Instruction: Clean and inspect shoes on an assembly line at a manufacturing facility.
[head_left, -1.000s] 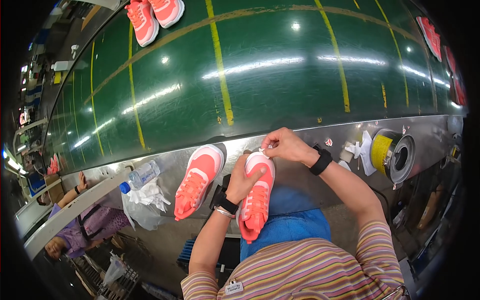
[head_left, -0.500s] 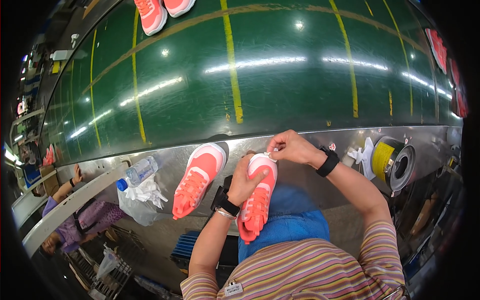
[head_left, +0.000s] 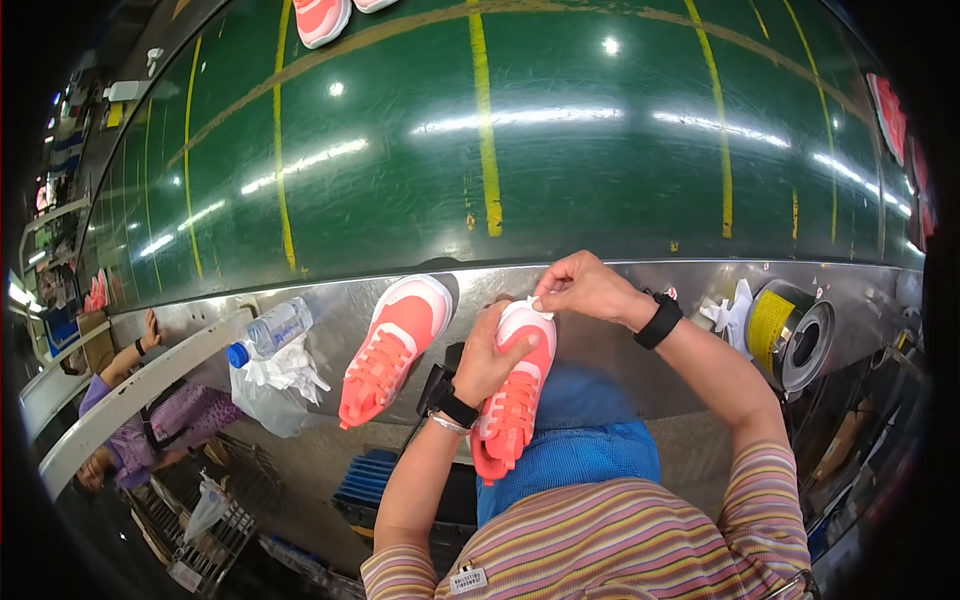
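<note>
A coral sneaker [head_left: 510, 405] with a pale sole lies toe away from me, its heel over my lap. My left hand [head_left: 486, 362] wraps round its forefoot, thumb on the upper. At the toe my right hand [head_left: 585, 290] pinches a small white cloth or tissue [head_left: 541, 303] against the pale rim. Most of that white piece is hidden by the fingers. To the left, the matching sneaker [head_left: 395, 345] rests on the metal ledge [head_left: 600, 375], apart from my hands.
A green belt [head_left: 370, 200] with yellow lines runs beyond the ledge, carrying more coral sneakers [head_left: 322, 20]. Left are a water bottle [head_left: 275, 330] and crumpled white tissues [head_left: 285, 370]. A round can [head_left: 790, 335] with a yellow label stands right. Another person [head_left: 150, 425] is far left.
The sneakers on the belt have shifted slightly right and up in view. My right fingers have moved slightly along the toe rim with the white piece; my left grip stays.
</note>
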